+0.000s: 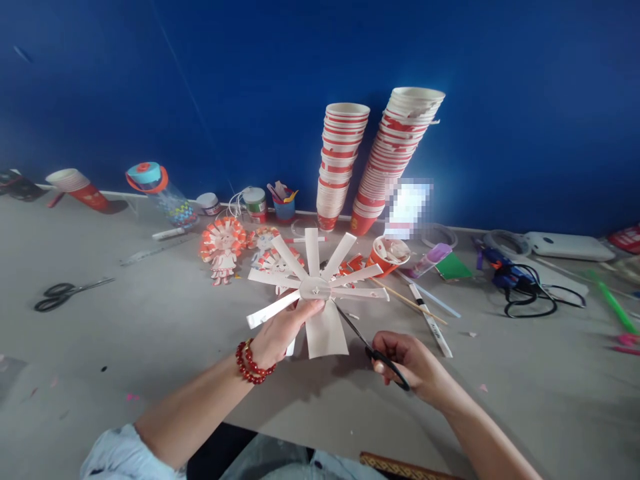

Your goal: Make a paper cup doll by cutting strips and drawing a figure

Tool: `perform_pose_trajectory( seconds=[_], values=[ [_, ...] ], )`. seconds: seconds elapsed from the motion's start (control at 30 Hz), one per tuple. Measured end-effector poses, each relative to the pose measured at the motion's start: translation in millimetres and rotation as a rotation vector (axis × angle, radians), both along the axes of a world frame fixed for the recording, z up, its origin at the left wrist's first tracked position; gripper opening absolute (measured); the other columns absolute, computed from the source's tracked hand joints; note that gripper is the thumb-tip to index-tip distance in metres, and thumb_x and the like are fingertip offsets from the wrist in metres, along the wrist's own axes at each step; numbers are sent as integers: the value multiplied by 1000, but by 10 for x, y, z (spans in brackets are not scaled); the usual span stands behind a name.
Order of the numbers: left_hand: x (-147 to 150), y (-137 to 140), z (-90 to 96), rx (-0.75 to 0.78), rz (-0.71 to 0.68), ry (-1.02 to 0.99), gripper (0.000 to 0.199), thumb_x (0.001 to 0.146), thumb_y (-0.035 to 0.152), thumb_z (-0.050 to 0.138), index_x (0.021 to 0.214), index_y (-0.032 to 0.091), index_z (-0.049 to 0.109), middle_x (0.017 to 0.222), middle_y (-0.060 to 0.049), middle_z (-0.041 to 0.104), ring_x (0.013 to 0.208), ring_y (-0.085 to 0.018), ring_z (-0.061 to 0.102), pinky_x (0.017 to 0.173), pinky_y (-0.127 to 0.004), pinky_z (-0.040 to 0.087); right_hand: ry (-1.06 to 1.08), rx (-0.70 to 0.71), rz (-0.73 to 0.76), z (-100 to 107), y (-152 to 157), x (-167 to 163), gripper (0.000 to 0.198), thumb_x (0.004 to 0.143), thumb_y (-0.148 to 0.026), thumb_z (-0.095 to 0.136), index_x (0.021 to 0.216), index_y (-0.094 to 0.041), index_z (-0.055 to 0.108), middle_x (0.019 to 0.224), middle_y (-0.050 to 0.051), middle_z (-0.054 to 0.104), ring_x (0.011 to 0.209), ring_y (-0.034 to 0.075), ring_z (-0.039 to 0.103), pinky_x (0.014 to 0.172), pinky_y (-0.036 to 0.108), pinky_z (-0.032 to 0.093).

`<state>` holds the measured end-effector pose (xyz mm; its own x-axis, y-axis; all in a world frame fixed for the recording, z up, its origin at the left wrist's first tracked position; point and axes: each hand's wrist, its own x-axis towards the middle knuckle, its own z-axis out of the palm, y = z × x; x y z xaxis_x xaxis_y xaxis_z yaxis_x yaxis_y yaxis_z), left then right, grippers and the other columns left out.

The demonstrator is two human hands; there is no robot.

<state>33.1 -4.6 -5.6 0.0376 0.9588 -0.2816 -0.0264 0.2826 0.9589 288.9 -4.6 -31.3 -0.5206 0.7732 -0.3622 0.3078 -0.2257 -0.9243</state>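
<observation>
My left hand, with red beads at the wrist, grips a white paper cup whose wall is cut into strips that fan out like petals round the base. The thumb lies near the round centre, and the other fingers are hidden under the paper. One wider section points down toward me. In my right hand are black-handled scissors. Their blades reach up to the cup's edge, close to the base, beside that wide section. Whether the blades are parted cannot be made out.
Behind stand two tall stacks of paper cups against the blue wall. Paper figures lie beyond the cut cup. Another pair of scissors rests at left. At right are a white marker, a glue gun and a cup of scraps.
</observation>
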Motion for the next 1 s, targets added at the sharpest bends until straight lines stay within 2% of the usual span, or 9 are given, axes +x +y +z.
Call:
perform_pose_trajectory(
  seconds=[0.2,0.4,0.47,0.63,0.77,0.87,1.0],
  values=[
    [3,-1,-4,-21,-4,-8,27,81,52,68,85,27,74,76,-3,73,106,-28,65,97,-38,49,50,5,50,8,-2,1,59,68,-75,66,65,-21,41,55,-4,49,48,10,48,48,22,31],
    [-1,0,-27,-78,5,22,36,80,54,68,101,26,73,98,-3,74,114,-30,62,101,-40,47,-1,57,54,-10,-6,18,54,73,-70,65,66,-21,42,56,-3,51,50,11,47,48,22,34],
    [1,-1,-22,-76,2,1,38,80,54,69,105,26,72,101,-3,74,115,-30,61,100,-40,48,-44,105,51,-31,-5,32,51,75,-67,64,66,-22,42,56,-3,51,50,11,46,48,22,35],
    [12,3,-10,-67,3,-38,33,79,52,70,98,26,74,92,-3,74,113,-29,63,98,-39,50,-200,308,61,-27,3,42,47,79,-57,67,62,-22,39,52,-6,42,50,11,36,47,22,27],
    [19,11,-22,-96,6,-68,35,79,52,70,104,27,73,100,-2,74,113,-29,63,99,-39,50,-290,444,51,31,7,23,43,79,-51,68,63,-21,43,55,-6,42,53,11,35,50,23,27],
    [21,11,-26,-101,10,-83,40,80,52,70,112,29,71,109,-2,73,115,-28,62,99,-38,49,-327,459,45,71,6,8,39,79,-48,69,64,-21,45,57,-6,44,54,11,37,50,23,28],
    [23,18,-30,-118,22,-79,40,81,51,69,114,27,71,110,-2,73,116,-28,61,99,-38,49,-307,434,59,92,13,26,39,76,-45,73,64,-21,44,57,-6,39,54,11,33,49,22,25]
  ],
)
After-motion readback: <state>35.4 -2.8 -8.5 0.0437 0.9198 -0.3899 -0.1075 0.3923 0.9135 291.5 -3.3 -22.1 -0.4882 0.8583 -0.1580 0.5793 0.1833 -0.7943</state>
